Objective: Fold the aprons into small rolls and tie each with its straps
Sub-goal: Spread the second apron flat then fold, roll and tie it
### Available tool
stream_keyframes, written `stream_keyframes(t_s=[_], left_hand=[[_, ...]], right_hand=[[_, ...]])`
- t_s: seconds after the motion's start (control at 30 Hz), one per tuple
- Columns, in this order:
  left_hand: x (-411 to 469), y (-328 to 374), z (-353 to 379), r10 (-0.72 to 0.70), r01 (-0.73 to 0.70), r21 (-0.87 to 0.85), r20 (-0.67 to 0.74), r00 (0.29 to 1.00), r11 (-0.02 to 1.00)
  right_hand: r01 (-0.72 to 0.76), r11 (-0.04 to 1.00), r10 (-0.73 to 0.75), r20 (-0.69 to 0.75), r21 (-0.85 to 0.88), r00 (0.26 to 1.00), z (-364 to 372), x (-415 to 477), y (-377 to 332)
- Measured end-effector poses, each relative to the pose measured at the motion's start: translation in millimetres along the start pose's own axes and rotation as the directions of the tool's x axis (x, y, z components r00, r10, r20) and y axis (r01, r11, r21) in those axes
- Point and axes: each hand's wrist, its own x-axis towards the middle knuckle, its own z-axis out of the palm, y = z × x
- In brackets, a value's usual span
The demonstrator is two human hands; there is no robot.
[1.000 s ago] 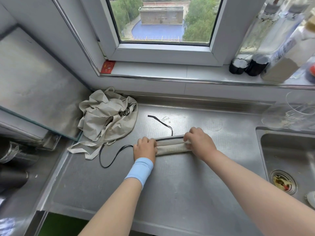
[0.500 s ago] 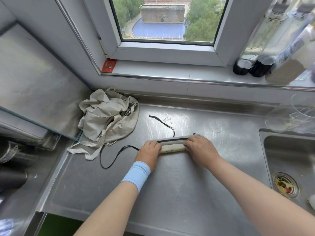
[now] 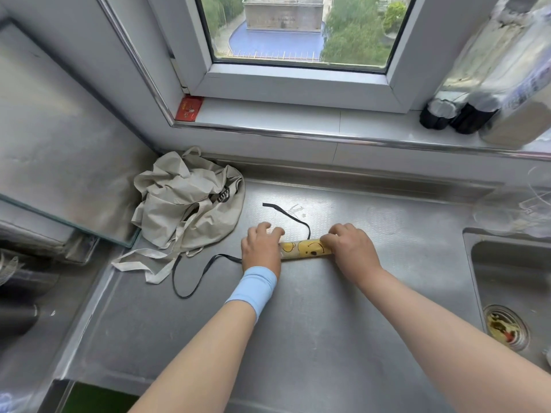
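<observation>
Roll (image 3: pixel 304 249), mid worktop (image 3: pixel 298 329): turned one wrap further, yellow print now outward; left hand (image 3: pixel 261 248) at 9 o'clock, right hand (image 3: pixel 350 247) at 3, both curled over its ends; straps (image 3: pixel 286 215) untied

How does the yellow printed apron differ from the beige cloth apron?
The yellow printed apron is rolled tight; the beige cloth apron lies crumpled. The yellow apron has thin black straps; the beige apron, wide beige straps. Both lie untied on the steel counter.
</observation>
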Motion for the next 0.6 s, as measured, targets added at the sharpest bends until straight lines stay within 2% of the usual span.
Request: stream_keyframes(t_s=[0.03,0.1,0.13,0.2,0.3,0.4,0.5,0.6], left_hand=[[0.8,1.9,1.9,0.127,-0.126,0.014,-0.045,0.991,0.992],[-0.9,-0.9,10.5,0.4,-0.392,0.119,-0.054,0.915,0.912],[-2.2,-3.1,12.7,0.444,-0.433,0.155,-0.038,0.895,0.888],[-6.7,-5.0,16.6,0.422,-0.42,0.176,0.028,0.906,0.89],[-10.0,0.3,17.5,0.358,-0.392,0.223,0.177,0.917,0.892],[-2.1,10.8,10.3,0.313,-0.349,0.212,0.188,0.931,0.913],[8.3,19.0,-3.9,0.254,-0.294,0.238,0.183,0.95,0.926],[6.6,13.2,-12.5,0.239,-0.322,0.186,0.366,0.9,0.928]], right_hand=[[0.018,1.0,-0.018,0.013,-0.025,1.0,0.8,0.8,-1.7],[0.059,0.996,-0.056,0.053,-0.06,0.997,4.0,1.4,-3.1],[0.085,0.994,-0.08,0.069,-0.072,0.994,4.9,0.6,-3.5],[0.125,0.988,-0.116,0.103,-0.09,0.988,2.8,-3.5,-5.7],[0.088,0.981,-0.06,0.161,-0.171,0.985,-0.6,-3.5,-5.2],[0.059,0.975,-0.024,0.161,-0.215,0.987,1.6,7.2,-7.9],[0.114,0.952,-0.057,0.201,-0.283,0.978,1.3,16.4,-9.8],[0.194,0.961,-0.136,0.274,-0.196,0.952,-10.3,15.6,-10.2]])
